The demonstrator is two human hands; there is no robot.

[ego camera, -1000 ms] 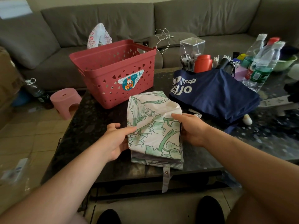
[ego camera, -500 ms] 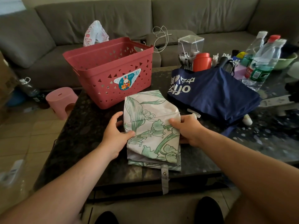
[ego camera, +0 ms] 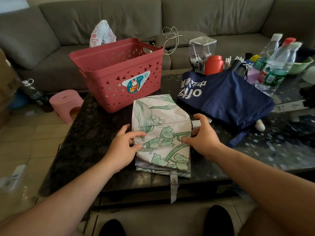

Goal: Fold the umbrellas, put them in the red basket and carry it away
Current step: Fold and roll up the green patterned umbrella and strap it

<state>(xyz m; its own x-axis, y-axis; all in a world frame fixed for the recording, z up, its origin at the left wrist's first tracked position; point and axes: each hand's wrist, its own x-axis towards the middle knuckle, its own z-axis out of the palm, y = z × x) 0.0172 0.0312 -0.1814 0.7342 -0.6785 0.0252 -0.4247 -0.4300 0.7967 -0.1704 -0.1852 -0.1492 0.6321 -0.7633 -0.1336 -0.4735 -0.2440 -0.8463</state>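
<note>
A white umbrella with a green floral print lies collapsed and flattened on the dark table, its strap hanging over the front edge. My left hand pinches its left edge between thumb and fingers. My right hand grips its right edge, fingers curled over the fabric. A navy umbrella with white lettering lies spread out to the right, untouched. The red basket stands behind the floral umbrella; what shows of its inside holds nothing.
Bottles, a red canister, a clear box and small items crowd the table's back right. A grey sofa runs behind. A pink stool stands on the floor at left.
Both hands have closed in on the floral umbrella's sides, the left moving onto the fabric edge and the right curling over its side. The umbrella looks narrower and more bunched.
</note>
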